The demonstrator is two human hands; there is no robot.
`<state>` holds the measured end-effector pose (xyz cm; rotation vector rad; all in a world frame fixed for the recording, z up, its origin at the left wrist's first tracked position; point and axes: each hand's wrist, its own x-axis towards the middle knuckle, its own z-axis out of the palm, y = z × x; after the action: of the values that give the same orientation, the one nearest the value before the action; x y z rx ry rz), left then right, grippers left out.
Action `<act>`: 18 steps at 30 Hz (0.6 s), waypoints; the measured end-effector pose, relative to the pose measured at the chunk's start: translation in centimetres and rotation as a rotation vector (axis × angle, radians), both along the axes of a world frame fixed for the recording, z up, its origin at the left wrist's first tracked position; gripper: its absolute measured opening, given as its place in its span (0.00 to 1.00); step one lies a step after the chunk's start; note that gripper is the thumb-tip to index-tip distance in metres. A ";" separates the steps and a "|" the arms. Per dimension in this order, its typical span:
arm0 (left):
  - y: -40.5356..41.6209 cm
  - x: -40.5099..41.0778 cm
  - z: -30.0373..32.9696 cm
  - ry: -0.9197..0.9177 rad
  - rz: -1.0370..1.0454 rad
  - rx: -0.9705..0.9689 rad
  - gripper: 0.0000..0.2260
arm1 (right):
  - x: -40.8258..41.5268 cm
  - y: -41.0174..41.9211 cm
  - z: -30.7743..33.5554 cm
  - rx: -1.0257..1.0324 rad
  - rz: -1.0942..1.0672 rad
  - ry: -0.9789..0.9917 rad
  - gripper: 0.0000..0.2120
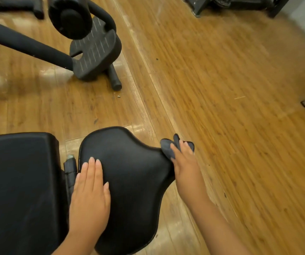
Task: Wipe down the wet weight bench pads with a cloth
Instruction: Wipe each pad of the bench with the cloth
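The left hand [90,192] lies flat, fingers open, on the seat pad [129,181] of the bench. The right hand [184,162] grips the dark cloth [167,148] at the pad's right edge; half overhanging, it could slip off toward the floor [240,107].

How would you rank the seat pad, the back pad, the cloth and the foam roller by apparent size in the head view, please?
1. Seat pad and back pad: alike; the back pad is cut off by the frame, so unranked.
2. Foam roller, farther away, so unsure.
3. Cloth, partly hidden under the right hand.
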<state>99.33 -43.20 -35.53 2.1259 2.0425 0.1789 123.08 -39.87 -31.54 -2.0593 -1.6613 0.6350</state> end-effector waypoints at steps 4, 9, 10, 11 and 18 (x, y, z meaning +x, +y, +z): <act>-0.1 0.5 0.2 0.007 0.012 -0.015 0.27 | 0.7 3.2 0.0 -0.049 -0.076 -0.090 0.16; -0.1 0.3 0.3 0.012 0.016 -0.026 0.27 | 0.0 3.0 -0.8 0.007 -0.138 -0.129 0.15; -0.1 0.2 0.4 0.010 0.012 -0.024 0.27 | -0.4 2.2 -1.0 0.045 -0.160 -0.077 0.15; -0.1 0.2 0.5 0.007 0.007 -0.021 0.27 | -0.9 1.4 -1.0 0.077 -0.192 -0.036 0.16; -0.2 0.1 0.4 -0.017 -0.010 -0.006 0.27 | -6.4 -6.4 -2.0 0.221 -0.229 0.282 0.22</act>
<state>99.45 -43.43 -35.18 2.1237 2.0197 0.1876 116.69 -46.31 -33.56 -1.8677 -1.2560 0.6026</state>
